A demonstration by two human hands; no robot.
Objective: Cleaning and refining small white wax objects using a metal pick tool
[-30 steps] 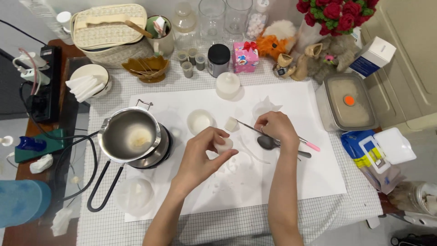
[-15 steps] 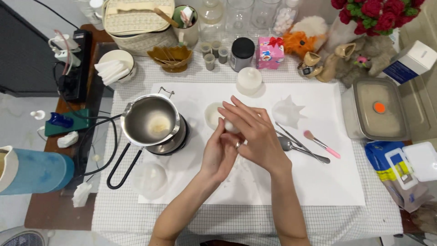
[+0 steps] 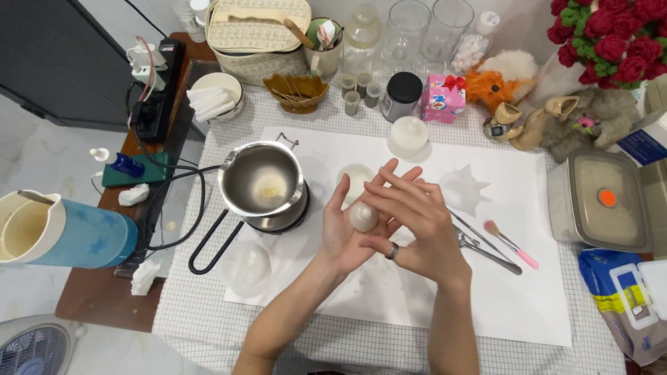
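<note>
While the tabletop [image 3: 208, 326] carries a white sheet [image 3: 514, 305] and a steel pot [image 3: 262, 182] left of the hands, both hands meet above the sheet's middle. The left hand [image 3: 347, 232] lies palm up, fingers loosely curled, cradling a small pale ball [image 3: 363, 216], and the right hand [image 3: 417, 226], ring on one finger, arches over it from the right, fingers spread, grasping nothing itself. The ball, round with no long axis, sits nearer the left palm, just under the right fingertips [image 3: 389, 169].

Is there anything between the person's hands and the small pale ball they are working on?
Nothing visible. The small pale rounded ball lies directly in the left hand, and the right hand cups it from the side, fingers spread above it. The tools lie apart, on the white paper.
</note>
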